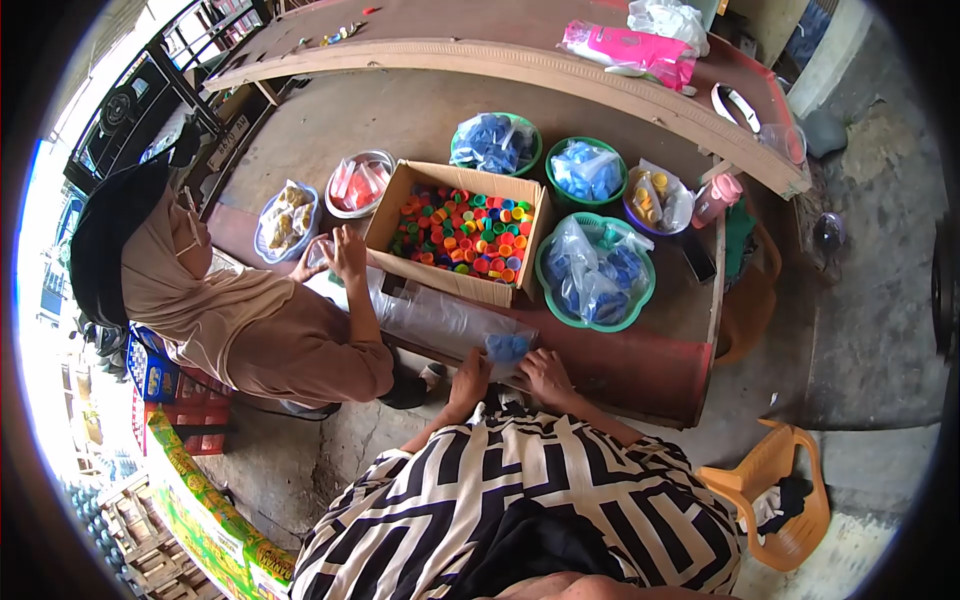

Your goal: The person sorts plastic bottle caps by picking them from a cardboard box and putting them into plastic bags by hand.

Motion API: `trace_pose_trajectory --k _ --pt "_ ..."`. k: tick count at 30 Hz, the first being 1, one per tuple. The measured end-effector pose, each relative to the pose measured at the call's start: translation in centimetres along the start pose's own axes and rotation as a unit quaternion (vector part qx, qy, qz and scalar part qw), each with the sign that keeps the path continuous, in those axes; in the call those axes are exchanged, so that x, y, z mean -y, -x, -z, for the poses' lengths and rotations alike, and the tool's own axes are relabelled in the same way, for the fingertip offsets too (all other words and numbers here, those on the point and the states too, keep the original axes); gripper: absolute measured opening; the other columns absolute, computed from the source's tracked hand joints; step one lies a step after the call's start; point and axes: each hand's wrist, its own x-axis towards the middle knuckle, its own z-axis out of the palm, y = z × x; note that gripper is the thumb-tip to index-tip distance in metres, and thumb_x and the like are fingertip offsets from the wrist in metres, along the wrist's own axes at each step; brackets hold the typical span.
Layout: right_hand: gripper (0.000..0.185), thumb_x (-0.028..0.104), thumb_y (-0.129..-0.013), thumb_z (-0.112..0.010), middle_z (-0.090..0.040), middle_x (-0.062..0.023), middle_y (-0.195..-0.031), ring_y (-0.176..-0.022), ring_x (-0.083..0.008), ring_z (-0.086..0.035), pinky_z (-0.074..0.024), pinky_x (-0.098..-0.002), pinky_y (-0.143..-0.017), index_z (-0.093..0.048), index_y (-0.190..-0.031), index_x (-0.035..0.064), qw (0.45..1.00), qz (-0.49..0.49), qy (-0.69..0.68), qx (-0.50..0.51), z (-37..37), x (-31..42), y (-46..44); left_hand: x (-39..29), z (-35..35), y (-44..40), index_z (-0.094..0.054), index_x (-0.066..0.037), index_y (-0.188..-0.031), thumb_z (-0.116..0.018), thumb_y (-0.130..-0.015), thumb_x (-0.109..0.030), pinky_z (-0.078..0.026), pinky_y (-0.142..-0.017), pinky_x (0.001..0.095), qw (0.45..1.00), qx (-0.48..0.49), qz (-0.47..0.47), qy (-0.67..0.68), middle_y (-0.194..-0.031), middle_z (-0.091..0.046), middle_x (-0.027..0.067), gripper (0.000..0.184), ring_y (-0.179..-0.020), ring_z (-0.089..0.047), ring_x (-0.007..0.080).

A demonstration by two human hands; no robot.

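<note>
Both my hands are low at the table's front edge, at a clear plastic bag [430, 318] with blue caps [508, 347] at its near end. My left hand [470, 380] is closed on the bag's edge, just below the blue caps. To the right of them my right hand [546, 376] pinches the plastic. Behind the bag stands an open cardboard box [400, 255] of mixed coloured bottle caps [470, 230]. A scalloped green basin [592, 325] holding bags of blue caps is to the right of the box.
Along the table [340, 110] stand more basins, including a green one [625, 190] and a white one [345, 212]. At left a co-worker [290, 330] handles a small bag. An orange plastic chair [805, 535] is at lower right.
</note>
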Motion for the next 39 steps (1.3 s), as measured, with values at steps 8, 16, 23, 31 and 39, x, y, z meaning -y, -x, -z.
trace_pose_trajectory --k 8,16,23,31,39 --pt "0.01 0.014 -0.085 -0.062 -0.065 -0.0106 -0.089 -0.085 -0.0311 -0.06 -0.0435 -0.0436 -0.073 -0.064 -0.092 0.0071 0.989 -0.035 -0.133 -0.047 0.3 -0.7 -1.4 -0.5 0.8 -1.0 -0.062 -0.007 -0.1 -0.076 -0.072 -0.024 -0.042 -0.088 0.044 0.952 -0.006 -0.265 -0.154 -0.109 -0.056 0.011 0.035 -0.103 -0.053 0.0319" --pt "0.054 0.022 -0.083 -0.063 -0.046 -0.0127 -0.132 -0.122 -0.0341 -0.045 -0.0404 -0.0473 -0.097 -0.048 -0.133 0.0083 0.999 0.035 0.005 0.02 1.5 -0.8 -3.5 0.1 0.7 -5.1 -0.067 -0.007 -0.089 -0.064 -0.086 -0.028 -0.048 -0.075 0.0494 0.984 0.068 -0.134 -0.094 -0.082 -0.068 0.0165 0.022 -0.082 -0.063 0.0396" --pt "0.063 0.033 -0.082 -0.066 -0.049 -0.0144 -0.133 -0.122 -0.0307 -0.049 -0.0447 -0.0444 -0.096 -0.043 -0.135 0.0092 0.997 0.054 0.005 0.061 -1.5 -3.3 -3.7 1.4 -0.7 -6.5 -0.059 -0.004 -0.102 -0.056 -0.091 -0.026 -0.049 -0.073 0.0478 0.995 0.066 -0.078 -0.011 -0.088 -0.066 0.0213 0.025 -0.084 -0.065 0.0395" --pt "0.049 0.039 -0.083 -0.066 -0.066 -0.0218 -0.096 -0.096 -0.0335 -0.064 -0.0503 -0.0413 -0.082 -0.06 -0.116 0.0039 0.959 -0.111 -0.196 0.173 3.5 -5.1 -6.9 2.8 1.5 -8.1 -0.06 0.0 -0.106 -0.043 -0.098 -0.028 -0.049 -0.075 0.0416 0.995 -0.015 -0.004 0.099 -0.083 -0.064 0.0185 0.034 -0.077 -0.063 0.0339" --pt "0.048 0.025 -0.091 -0.063 -0.06 -0.006 -0.113 -0.099 -0.0154 -0.056 -0.046 -0.0305 -0.089 -0.05 -0.13 0.0011 0.841 -0.191 -0.504 -0.032 16.4 -13.9 -12.5 5.9 1.5 -5.5 -0.057 -0.005 -0.114 -0.059 -0.086 -0.017 -0.045 -0.082 0.0463 0.981 -0.091 -0.102 -0.14 -0.098 -0.061 0.0175 0.03 -0.094 -0.058 0.0381"
